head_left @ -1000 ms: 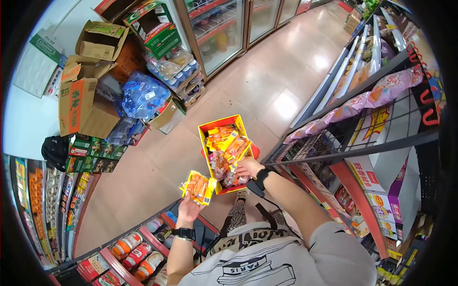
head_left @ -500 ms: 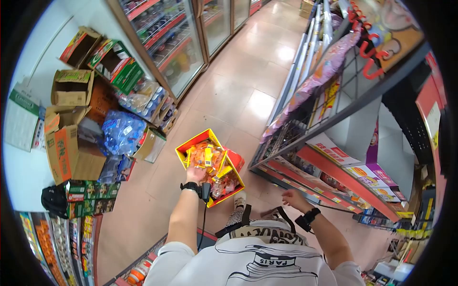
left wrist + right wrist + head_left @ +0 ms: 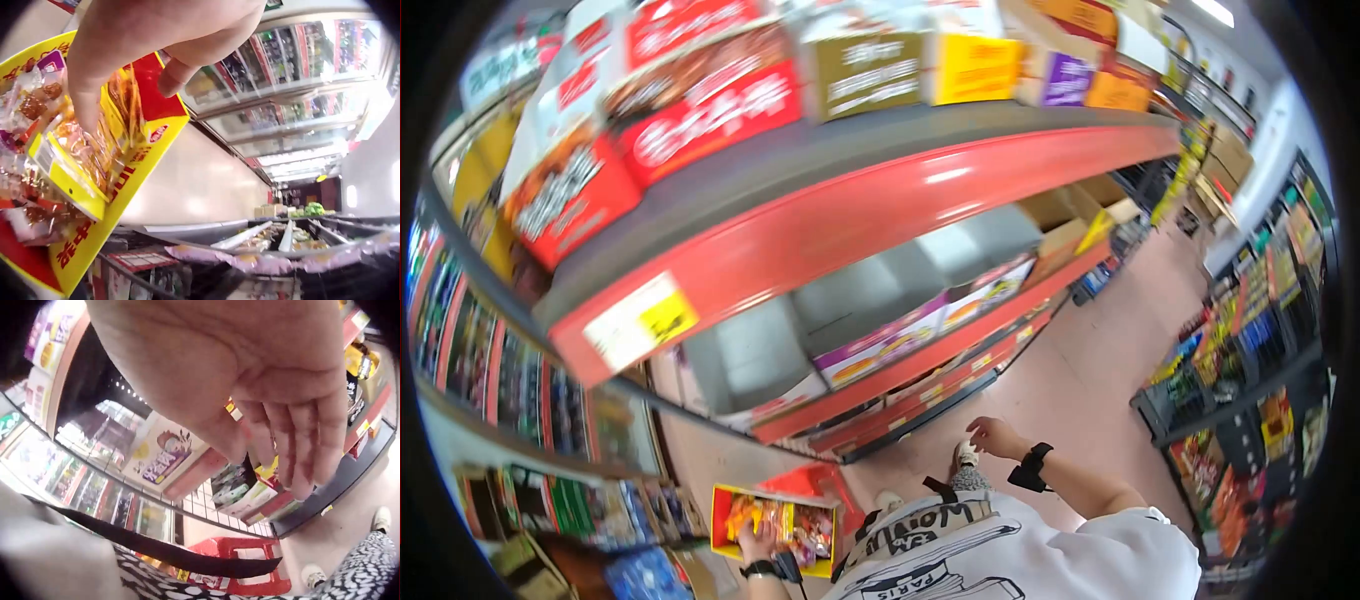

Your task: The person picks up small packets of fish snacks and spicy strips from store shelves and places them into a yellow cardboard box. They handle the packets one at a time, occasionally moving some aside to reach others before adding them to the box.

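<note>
My left hand (image 3: 755, 545) reaches down into a yellow and red carton (image 3: 718, 520) full of orange snack packets (image 3: 795, 525) at the lower left. In the left wrist view its fingers (image 3: 84, 94) touch the packets (image 3: 75, 156), and one orange packet stands between forefinger and thumb. Whether it is pinched does not show. The carton's wall (image 3: 137, 181) is yellow with red print. My right hand (image 3: 995, 437) hangs in the air above the floor, in front of the bottom shelf. Its palm (image 3: 250, 381) is bare, the fingers relaxed and nearly straight, holding nothing.
Red-edged shelves (image 3: 850, 220) with boxed goods rise close in front; the middle tier (image 3: 870, 290) has grey gaps. A red stool (image 3: 237, 550) stands under the carton. More racks (image 3: 1240, 370) line the aisle's right side. Glass-door fridges (image 3: 281, 81) stand across the floor.
My head has swung up from the carton to the shelves. The left hand set its packets into the carton and stays there. The right hand left the carton and now hangs free.
</note>
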A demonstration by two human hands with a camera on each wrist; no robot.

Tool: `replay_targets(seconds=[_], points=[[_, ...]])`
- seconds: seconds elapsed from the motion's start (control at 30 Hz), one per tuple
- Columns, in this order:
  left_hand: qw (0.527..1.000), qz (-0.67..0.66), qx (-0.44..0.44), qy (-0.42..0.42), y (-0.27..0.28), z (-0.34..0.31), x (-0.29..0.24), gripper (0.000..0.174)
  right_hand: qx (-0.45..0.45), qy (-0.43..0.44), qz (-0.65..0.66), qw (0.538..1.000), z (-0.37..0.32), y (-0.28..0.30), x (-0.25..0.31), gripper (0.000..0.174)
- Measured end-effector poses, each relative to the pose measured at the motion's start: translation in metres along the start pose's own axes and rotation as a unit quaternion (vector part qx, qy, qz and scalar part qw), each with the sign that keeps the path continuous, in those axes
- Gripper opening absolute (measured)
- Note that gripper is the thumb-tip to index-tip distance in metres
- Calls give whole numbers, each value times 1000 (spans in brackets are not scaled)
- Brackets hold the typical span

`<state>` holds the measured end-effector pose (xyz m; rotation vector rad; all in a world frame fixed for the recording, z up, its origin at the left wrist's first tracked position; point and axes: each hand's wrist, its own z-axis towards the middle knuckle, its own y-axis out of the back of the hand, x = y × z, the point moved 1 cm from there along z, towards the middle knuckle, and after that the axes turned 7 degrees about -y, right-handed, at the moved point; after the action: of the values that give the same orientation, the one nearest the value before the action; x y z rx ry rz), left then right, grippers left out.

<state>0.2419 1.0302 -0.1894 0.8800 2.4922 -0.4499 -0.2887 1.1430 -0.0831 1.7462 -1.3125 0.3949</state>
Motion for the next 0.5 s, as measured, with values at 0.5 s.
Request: replay_targets(seconds=[0.5], points=[[720,477,467,-189,-205,-259,72,28,-570,372,3,732,-93,280,121,29]])
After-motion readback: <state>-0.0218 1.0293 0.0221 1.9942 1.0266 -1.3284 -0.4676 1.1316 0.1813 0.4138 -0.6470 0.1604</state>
